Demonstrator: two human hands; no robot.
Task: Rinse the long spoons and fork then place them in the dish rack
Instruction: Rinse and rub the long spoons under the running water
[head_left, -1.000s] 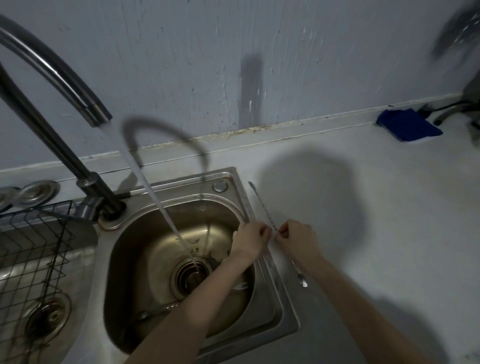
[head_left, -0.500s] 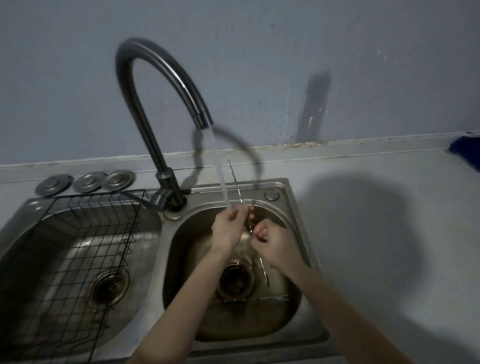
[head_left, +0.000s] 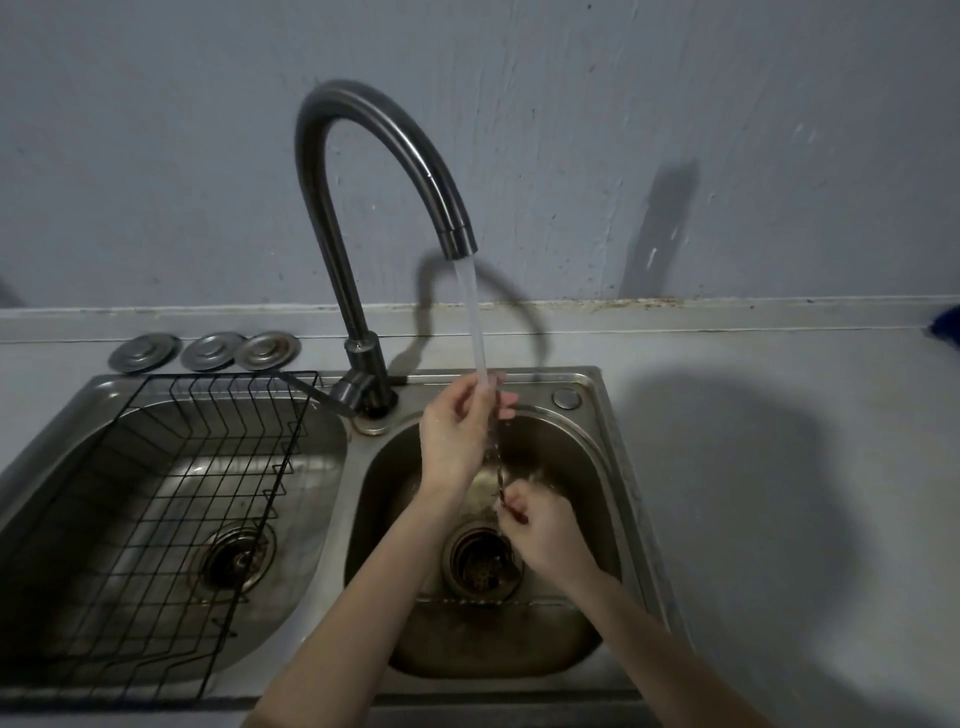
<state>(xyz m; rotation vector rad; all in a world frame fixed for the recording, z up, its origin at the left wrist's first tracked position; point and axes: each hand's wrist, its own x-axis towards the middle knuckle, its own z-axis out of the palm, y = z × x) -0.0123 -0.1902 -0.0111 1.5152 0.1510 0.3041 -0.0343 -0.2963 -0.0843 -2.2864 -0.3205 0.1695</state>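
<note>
Grey counter (head_left: 779, 493) under scuffed grey wall (head_left: 675, 130), double steel sink (head_left: 631, 493), left hand (head_left: 454, 441) and right hand (head_left: 543, 525) each in closed grip on thin utensil (head_left: 497, 467) under running tap (head_left: 363, 171)

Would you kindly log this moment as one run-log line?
phase: rinsing | left hand + right hand: holding long utensil under faucet stream | basin: right | dish rack: no utensils visible

- The left grip (head_left: 460, 434) and right grip (head_left: 540, 525) hold one long utensil (head_left: 497, 467) between them over the right sink basin (head_left: 587, 467).
- The water stream (head_left: 475, 322) falls onto the left grip.
- The drain (head_left: 480, 566) lies just below the right grip.
- The dish rack (head_left: 171, 499) sits in the left sink basin (head_left: 322, 441), left of both grips.
- The tap (head_left: 363, 364) stands behind the left grip.
- Three round covers (head_left: 208, 351) lie on the bench (head_left: 779, 467), behind the rack.
</note>
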